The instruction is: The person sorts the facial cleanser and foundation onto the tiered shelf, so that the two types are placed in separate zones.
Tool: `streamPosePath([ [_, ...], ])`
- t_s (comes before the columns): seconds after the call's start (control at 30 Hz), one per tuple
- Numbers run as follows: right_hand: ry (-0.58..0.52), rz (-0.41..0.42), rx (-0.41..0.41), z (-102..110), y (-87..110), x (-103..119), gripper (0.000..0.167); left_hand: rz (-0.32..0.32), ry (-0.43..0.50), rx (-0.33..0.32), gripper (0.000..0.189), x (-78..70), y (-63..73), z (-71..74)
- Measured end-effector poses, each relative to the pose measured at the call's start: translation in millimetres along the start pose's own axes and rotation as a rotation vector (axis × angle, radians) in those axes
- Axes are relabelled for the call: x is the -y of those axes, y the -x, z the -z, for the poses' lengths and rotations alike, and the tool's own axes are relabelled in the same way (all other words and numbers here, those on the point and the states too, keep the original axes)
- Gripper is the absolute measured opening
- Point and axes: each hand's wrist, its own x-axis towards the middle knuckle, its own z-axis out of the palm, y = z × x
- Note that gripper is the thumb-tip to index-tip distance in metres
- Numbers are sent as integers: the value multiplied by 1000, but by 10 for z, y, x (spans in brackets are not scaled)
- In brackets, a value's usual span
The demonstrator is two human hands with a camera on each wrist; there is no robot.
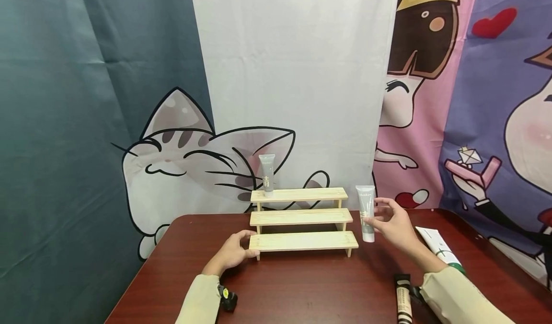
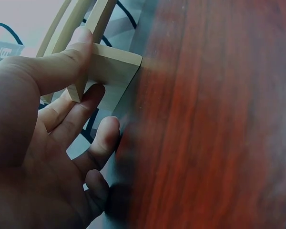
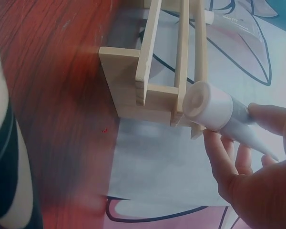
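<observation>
While pinching the tube (image 1: 366,211) in the right hand (image 1: 394,224), apparently near the far edge of the tabletop (image 1: 310,285), hold the cap (image 1: 368,237) downward and brace the shelf (image 1: 302,241), with left hand (image 1: 234,250) clamped on its left end.

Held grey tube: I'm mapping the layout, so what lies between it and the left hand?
The tiered wooden stand lies between the held tube and left hand, as the head view shows.

The right hand (image 1: 394,225) is holding a tube (image 1: 365,209) beside a wooden shelf (image 1: 302,241). The left hand (image 1: 232,252) is gripping its left end.
</observation>
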Motion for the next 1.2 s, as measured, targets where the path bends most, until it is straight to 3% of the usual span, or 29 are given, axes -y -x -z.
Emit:
streamPosePath([
  [0.8, 11, 106, -27, -147, -91, 47, 58, 19, 13, 4, 54, -1, 7, -7],
  [1.2, 25, 63, 11, -203, -152, 101, 67, 23, 7, 3, 54, -8, 4, -2],
])
